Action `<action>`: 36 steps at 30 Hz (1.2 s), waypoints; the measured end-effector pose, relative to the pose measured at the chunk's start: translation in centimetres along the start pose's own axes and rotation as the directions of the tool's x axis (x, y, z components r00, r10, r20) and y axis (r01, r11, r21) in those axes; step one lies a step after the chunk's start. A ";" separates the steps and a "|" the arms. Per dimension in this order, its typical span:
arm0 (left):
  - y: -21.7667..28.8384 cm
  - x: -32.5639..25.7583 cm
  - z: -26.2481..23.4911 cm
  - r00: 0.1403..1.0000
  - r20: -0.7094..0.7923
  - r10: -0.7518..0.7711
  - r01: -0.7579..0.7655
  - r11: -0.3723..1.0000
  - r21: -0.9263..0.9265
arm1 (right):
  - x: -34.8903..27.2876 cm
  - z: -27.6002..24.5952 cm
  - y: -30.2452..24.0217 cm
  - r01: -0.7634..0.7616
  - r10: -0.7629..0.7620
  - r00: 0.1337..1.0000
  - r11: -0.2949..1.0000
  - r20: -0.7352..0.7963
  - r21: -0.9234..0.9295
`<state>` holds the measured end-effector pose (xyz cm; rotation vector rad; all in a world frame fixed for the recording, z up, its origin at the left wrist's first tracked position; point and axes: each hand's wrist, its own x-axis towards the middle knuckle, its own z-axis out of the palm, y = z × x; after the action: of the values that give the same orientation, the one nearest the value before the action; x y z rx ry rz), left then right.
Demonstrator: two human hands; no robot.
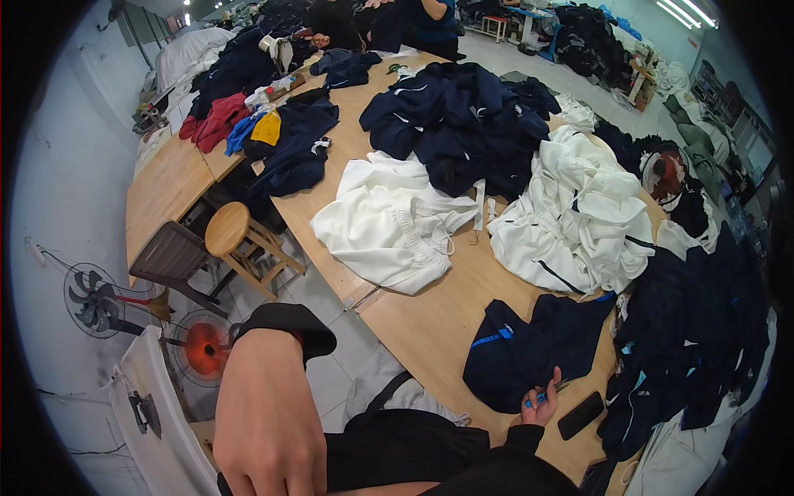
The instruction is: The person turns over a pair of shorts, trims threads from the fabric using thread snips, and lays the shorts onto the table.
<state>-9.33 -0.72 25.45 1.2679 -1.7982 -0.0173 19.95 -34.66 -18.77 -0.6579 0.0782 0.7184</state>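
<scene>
My left hand (273,413) is large and close in the lower left, its back toward me and a black cuff above it. Its fingers bend downward together, with the tips cut off by the lower edge. At the near edge of a folded navy garment (533,351), my right hand (542,403) is closed on a small blue-handled tool (536,399), mostly hidden by the fingers. The garment lies on the wooden table (422,322) and has a bright blue strip on it. A black phone (581,416) rests beside my right hand.
White drawstring garments (393,219), another white heap (571,215) and a navy pile (459,120) cover the table farther off. Dark garments (686,339) hang over its right side. A stool (240,236), a chair (178,256) and fans (207,347) stand left. People (434,29) are at the far end.
</scene>
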 end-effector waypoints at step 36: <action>-0.2 0.2 1.1 0.990 0.061 -0.129 0.131 0.991 -0.021 | 0.5 0.9 0.6 -0.026 0.026 1.000 1.000 -0.004 0.000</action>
<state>-9.94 -1.41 24.86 1.3776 -1.7576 -0.1522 19.85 -33.53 -18.54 -0.6593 0.0908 0.7418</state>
